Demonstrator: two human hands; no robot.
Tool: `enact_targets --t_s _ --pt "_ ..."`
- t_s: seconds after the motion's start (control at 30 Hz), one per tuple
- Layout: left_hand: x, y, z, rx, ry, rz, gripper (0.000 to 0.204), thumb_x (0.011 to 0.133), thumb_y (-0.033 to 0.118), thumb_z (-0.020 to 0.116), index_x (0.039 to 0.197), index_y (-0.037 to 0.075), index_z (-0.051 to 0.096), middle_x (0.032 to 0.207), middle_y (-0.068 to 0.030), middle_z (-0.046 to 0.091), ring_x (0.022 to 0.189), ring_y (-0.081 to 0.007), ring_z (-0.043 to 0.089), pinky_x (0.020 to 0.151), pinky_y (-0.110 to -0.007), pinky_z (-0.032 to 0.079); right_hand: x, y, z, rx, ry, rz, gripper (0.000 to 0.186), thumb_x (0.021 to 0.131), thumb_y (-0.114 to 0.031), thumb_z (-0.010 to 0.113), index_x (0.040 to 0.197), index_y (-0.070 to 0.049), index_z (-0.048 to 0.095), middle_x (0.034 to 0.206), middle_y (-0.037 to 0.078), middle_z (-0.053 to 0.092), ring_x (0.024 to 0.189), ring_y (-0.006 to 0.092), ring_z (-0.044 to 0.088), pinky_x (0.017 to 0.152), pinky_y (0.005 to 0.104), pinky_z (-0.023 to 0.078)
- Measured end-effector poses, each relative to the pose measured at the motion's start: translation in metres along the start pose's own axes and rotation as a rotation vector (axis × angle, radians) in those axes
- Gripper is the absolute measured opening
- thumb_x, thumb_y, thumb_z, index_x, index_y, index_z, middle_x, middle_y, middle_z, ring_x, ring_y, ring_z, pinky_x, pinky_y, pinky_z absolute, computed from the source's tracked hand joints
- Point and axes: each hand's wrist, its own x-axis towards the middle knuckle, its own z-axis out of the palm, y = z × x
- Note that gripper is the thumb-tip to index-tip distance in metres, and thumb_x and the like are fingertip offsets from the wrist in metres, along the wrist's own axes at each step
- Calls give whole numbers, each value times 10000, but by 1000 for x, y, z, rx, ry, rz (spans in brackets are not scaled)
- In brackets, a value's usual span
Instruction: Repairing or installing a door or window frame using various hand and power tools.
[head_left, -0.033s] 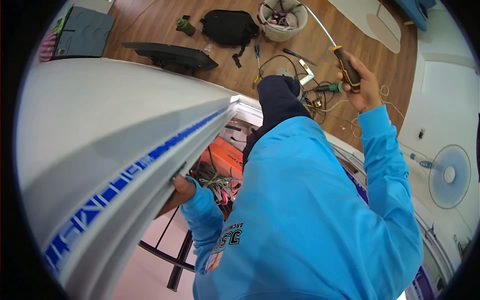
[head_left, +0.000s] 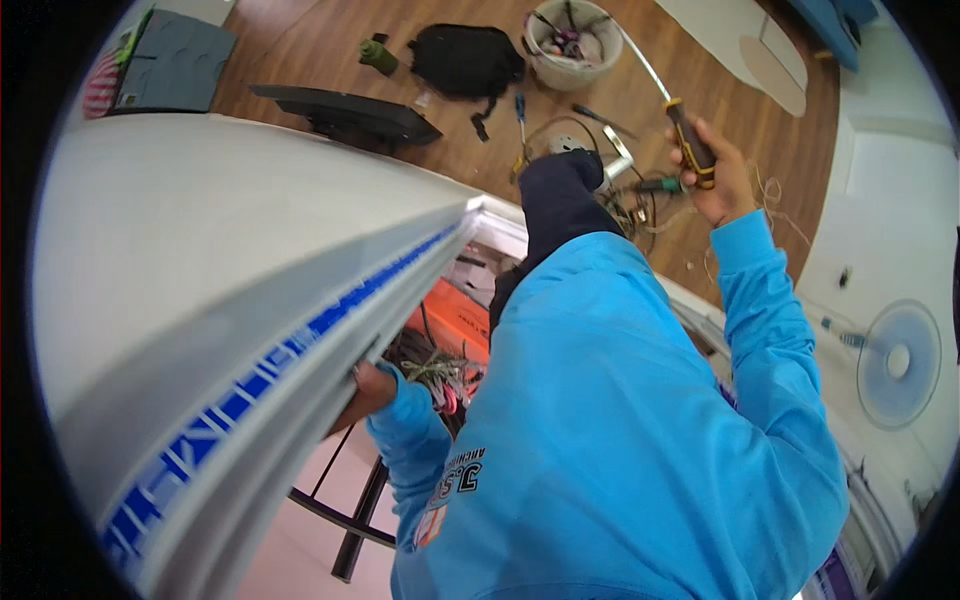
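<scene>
My right hand [head_left: 726, 180] is closed round the black and yellow handle of a long screwdriver [head_left: 692, 145]. Its metal shaft slants up and to the left, past the rim of a white bucket. At the left, my left hand [head_left: 368, 390] grips the edge of a white frame [head_left: 300, 400], beside a small latch-like fitting. The frame hides most of that hand's fingers. A blue printed tape [head_left: 240, 390] runs along the frame.
On the wood floor are the bucket [head_left: 575, 70] of tools, a black bag [head_left: 467, 62], a green bottle [head_left: 377, 55], a blue-handled screwdriver [head_left: 521, 108] and tangled cables. A fan [head_left: 898, 362] stands right. Below the frame lie an orange case [head_left: 455, 318] and a black metal rail [head_left: 345, 520].
The whole view has shifted slightly, so the floor things and frame sit a little further right and lower. Both hands keep their holds.
</scene>
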Motion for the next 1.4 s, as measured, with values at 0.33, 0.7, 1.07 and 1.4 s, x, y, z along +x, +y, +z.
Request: enact_targets --t_s 0.33,0.7,1.07,1.4 --pt "-79 -48 -7 887 580 -195 640 854 381 621 1314 6 381 1228 -172 498 1102 -297 510 899 -401 455 280 20 107 -428 -960 917 420 793 -56 658 1184 -48 502 1010 147 622 981 262 596 881 391 474" --pt "-269 307 55 1857 1440 -741 408 881 367 593 895 -38 640 756 -164 623 653 -271 538 616 -398 438 435 42 270 -1606 -1600 423 300 678 58 574 972 -3 559 843 128 639 788 220 618 733 323 501" --pt "-276 397 45 1901 1904 -627 289 773 269 688 925 24 660 772 -136 653 693 -254 618 661 -381 498 473 140 220 -1765 -2026 113 88 692 -47 641 736 -29 568 642 53 592 558 164 559 503 304 462" --pt "-240 390 40 1891 2361 -797 600 648 480 753 1007 13 640 908 -214 669 845 -390 644 767 -463 504 410 120 236 -1824 -1893 113 55 668 -17 580 722 -10 569 614 80 594 542 205 581 496 319 481"
